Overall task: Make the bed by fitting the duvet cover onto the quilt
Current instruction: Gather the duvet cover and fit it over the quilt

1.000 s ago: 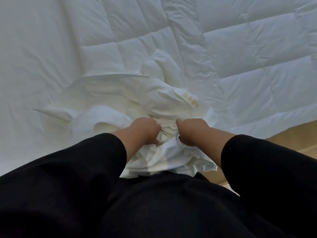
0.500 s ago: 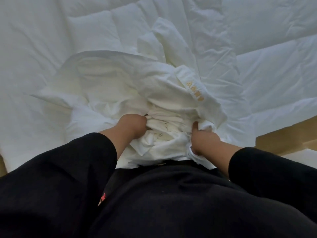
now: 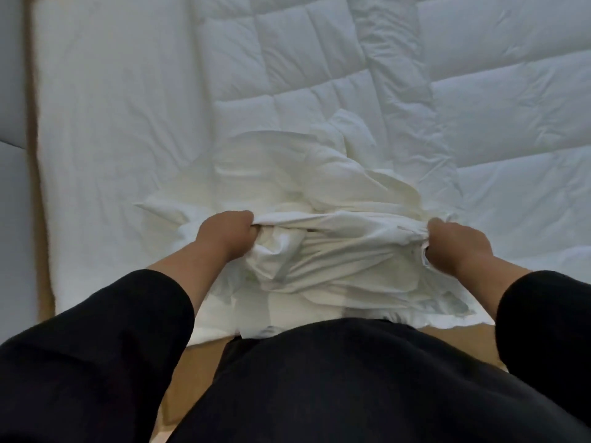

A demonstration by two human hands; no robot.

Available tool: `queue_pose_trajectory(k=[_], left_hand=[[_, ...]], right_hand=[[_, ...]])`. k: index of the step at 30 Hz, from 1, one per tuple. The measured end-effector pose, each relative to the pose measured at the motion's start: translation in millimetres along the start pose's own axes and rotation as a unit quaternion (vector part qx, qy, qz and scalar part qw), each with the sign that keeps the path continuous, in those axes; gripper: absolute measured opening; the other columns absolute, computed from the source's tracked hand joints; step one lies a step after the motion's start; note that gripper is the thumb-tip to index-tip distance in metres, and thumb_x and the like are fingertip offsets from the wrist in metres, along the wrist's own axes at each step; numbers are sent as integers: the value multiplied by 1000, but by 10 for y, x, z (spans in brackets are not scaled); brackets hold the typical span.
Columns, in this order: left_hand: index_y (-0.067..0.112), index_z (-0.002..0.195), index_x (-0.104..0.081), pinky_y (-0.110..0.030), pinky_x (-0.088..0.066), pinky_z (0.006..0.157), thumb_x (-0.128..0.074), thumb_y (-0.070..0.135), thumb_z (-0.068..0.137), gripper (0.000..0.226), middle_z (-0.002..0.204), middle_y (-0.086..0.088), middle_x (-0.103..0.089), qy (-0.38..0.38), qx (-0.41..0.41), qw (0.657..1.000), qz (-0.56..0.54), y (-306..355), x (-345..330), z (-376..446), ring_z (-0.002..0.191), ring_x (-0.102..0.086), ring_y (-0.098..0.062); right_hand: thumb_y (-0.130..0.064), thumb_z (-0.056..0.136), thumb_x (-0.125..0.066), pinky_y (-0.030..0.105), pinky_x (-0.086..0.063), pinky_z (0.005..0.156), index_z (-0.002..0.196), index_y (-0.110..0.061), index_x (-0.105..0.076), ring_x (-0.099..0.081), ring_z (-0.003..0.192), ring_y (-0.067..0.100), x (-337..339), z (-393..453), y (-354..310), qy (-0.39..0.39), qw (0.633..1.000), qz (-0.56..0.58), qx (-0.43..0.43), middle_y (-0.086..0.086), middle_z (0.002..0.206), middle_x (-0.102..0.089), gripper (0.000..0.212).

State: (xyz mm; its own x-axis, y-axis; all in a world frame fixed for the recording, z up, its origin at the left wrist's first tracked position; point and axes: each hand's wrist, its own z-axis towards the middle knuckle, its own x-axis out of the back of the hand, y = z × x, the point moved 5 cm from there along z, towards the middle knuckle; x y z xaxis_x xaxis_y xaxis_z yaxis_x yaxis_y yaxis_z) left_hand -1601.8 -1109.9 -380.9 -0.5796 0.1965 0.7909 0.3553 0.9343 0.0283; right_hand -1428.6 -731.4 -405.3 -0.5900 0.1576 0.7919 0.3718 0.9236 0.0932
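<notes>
A white duvet cover (image 3: 319, 187) lies bunched in a heap at the near edge of the bed. A white stitched quilt (image 3: 319, 59) is spread across the bed behind it and to the right. My left hand (image 3: 225, 235) grips the cover's edge at the left of the heap. My right hand (image 3: 457, 246) grips the same edge at the right. The fabric between the two hands is stretched into a taut band. My fingertips are hidden in the cloth.
The mattress sheet (image 3: 112, 123) lies bare on the left half of the bed. A tan bed frame edge (image 3: 38, 187) runs down the left side, with grey floor (image 3: 12, 219) beyond. Tan frame also shows near my body (image 3: 204, 356).
My hands have moved apart from close together, pulling the cover's edge out wide. The view has shifted, showing more of the bed's left side.
</notes>
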Motion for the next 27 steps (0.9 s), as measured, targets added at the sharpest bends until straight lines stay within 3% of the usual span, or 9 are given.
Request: queue_pose_trajectory(k=[4,8,11,13,14,17,19,23,27], left_hand=[[15,98,-67,-34,-44,79,-41,44,101,38,106,-8,-68,-70,68,992,-82,-236,-19,-116,94,-60,-26],[5,116,-69,-34,-45,90,-50,38,102,40,118,-15,-68,-165,88,972,-144,-250,-234,-456,113,-62,-31],[8,95,-71,-35,-47,95,-60,32,98,27,111,-15,-69,-228,87,941,-235,-205,-570,-609,103,-63,-30],[14,84,-63,-34,-47,87,-62,37,93,24,112,-10,-69,-231,89,945,-214,-202,-807,-596,92,-60,-24],[16,94,-60,-32,-46,83,-63,43,90,28,119,-9,-67,-228,84,952,-187,-195,-908,-591,94,-59,-23],[19,145,-31,-35,-46,89,-74,61,75,93,145,-7,-38,-175,85,965,-176,-249,-1102,-553,121,-53,-29],[24,157,-5,-44,-44,103,-78,63,69,121,159,-6,-11,-134,65,974,-170,-262,-1130,-465,134,-43,-34],[34,156,18,-49,-40,109,-80,66,67,136,166,3,17,-105,20,987,-118,-234,-1105,-157,142,-32,-37],[36,156,18,-49,-39,110,-83,63,65,139,167,-2,6,-98,31,991,-91,-204,-1023,243,143,-32,-38]], right_hand=[[-26,93,-44,35,-40,66,96,-18,-42,-59,82,32,305,-244,-82,32,999,-10,-6,11,96,-61,9],[-24,93,-39,34,-46,64,96,-21,-46,-57,77,22,-40,-632,0,-23,999,-30,-32,-1,86,-53,8],[-24,96,-37,33,-51,76,104,-21,-53,-60,86,19,-399,-851,105,-97,993,-13,-64,-1,100,-61,18],[-24,98,-37,32,-51,82,111,-20,-55,-60,93,19,-506,-931,120,-124,990,-6,-73,2,112,-63,23],[-23,99,-36,31,-50,82,112,-19,-54,-59,94,20,-539,-962,110,-131,989,-5,-69,3,116,-63,22],[-22,99,-37,29,-45,77,111,-19,-50,-56,91,20,-610,-1010,58,-135,989,0,-61,4,115,-62,18],[-23,98,-37,31,-46,75,108,-20,-48,-56,88,22,-642,-1010,30,-120,991,8,-62,5,110,-61,16],[-24,94,-40,37,-45,75,103,-22,-48,-50,86,27,-745,-912,55,-100,990,48,-89,11,126,-42,13],[-22,91,-45,37,-44,83,108,-20,-54,-53,106,37,-798,-650,135,-90,988,77,-102,13,144,-25,19]])
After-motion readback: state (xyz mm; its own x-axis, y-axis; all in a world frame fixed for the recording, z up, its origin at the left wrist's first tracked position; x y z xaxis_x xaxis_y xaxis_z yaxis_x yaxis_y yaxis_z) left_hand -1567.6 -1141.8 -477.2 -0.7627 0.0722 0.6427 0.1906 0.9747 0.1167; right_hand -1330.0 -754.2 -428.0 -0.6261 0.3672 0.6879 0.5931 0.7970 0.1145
